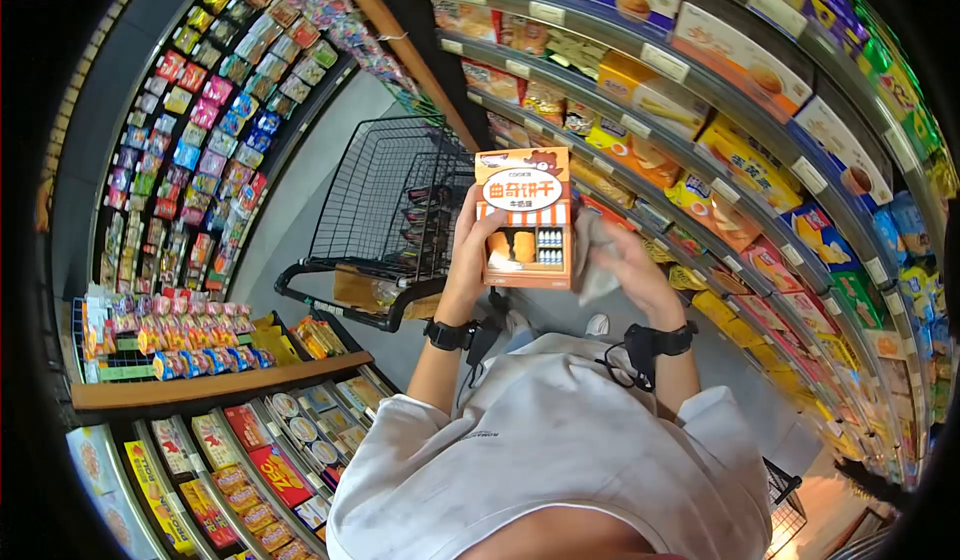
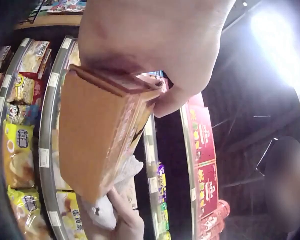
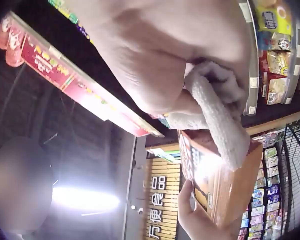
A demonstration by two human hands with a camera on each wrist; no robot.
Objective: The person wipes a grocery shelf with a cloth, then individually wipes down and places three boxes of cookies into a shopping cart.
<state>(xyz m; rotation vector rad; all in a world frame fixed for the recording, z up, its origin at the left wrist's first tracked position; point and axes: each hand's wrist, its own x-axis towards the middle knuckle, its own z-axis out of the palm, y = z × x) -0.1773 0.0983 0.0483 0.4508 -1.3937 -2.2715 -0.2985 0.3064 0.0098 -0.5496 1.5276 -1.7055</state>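
Observation:
An orange biscuit box (image 1: pixel 526 217) with a brown bear and a window-like picture stands upright in front of the body in the head view. The left hand (image 1: pixel 468 250) grips its left side, thumb on the front. At the box's right side the right hand (image 1: pixel 632 272), slightly blurred, holds a pale grey cloth (image 1: pixel 597 265). In the right wrist view the fluffy cloth (image 3: pixel 217 112) bunches in the right hand (image 3: pixel 165 55) and lies against the box (image 3: pixel 240 185). The left wrist view shows the box's plain orange side (image 2: pixel 92 135) below the left hand (image 2: pixel 155 45).
A black wire shopping cart (image 1: pixel 375 190) stands beyond the box, with a brown carton (image 1: pixel 365 292) in it. Shelves of packaged snacks (image 1: pixel 650 140) rise along the right. Hanging packets (image 1: pixel 210 140) fill the left wall, and a low shelf of boxes (image 1: pixel 240 460) is at the lower left.

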